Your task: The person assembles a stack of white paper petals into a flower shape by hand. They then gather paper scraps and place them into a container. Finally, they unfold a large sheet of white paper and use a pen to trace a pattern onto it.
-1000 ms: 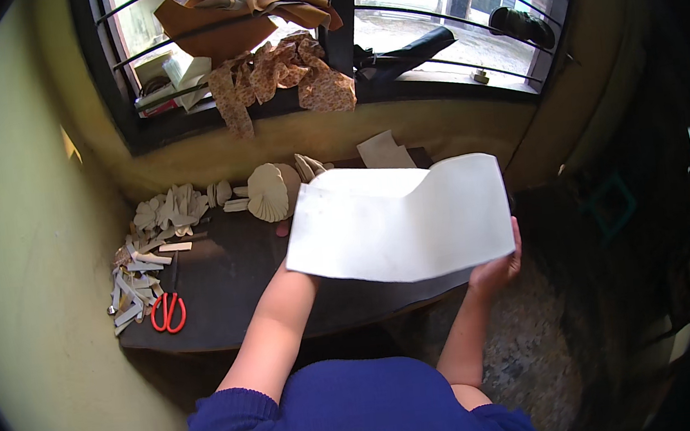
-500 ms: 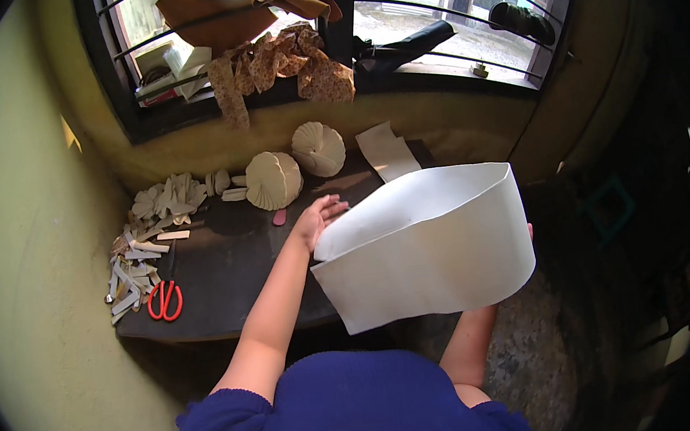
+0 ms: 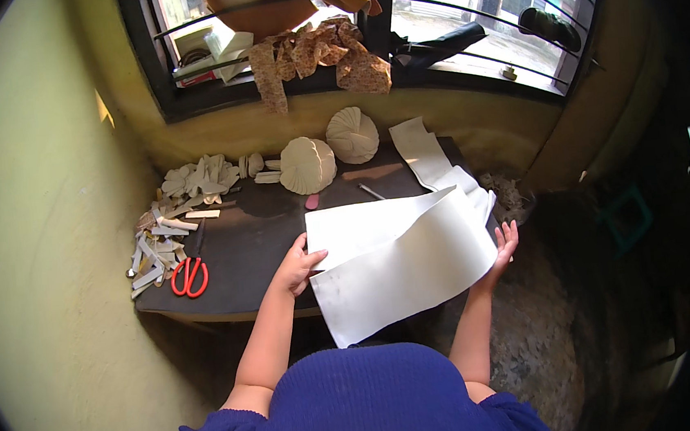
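A wide, flexible white sheet [image 3: 407,271], leather-like in look, is bent over on itself in front of me, with its fold at the right. My left hand [image 3: 294,269] pinches its left edge, thumb on top and the other fingers mostly hidden. Against the fold rests the palm of my right hand [image 3: 503,257], fingers stretched and spread. Another pale strip [image 3: 419,147] lies on the dark table [image 3: 243,265] behind the sheet. Beyond my left hand are a pink oval piece [image 3: 312,202] and a thin grey rod-like tool [image 3: 372,191].
Red-handled scissors [image 3: 190,278] lie at the table's left front. Pale offcuts [image 3: 155,248] and cut pieces [image 3: 202,177] are heaped behind them. Two round bundles of pale pieces [image 3: 306,165] stand at the back. Patterned cloth [image 3: 319,58] hangs from the barred window.
The folded sheet has come down lower and flatter, and its fold has shifted left. My left hand now grips its edge. My right hand, mostly hidden before, shows beside the fold. The view has shifted.
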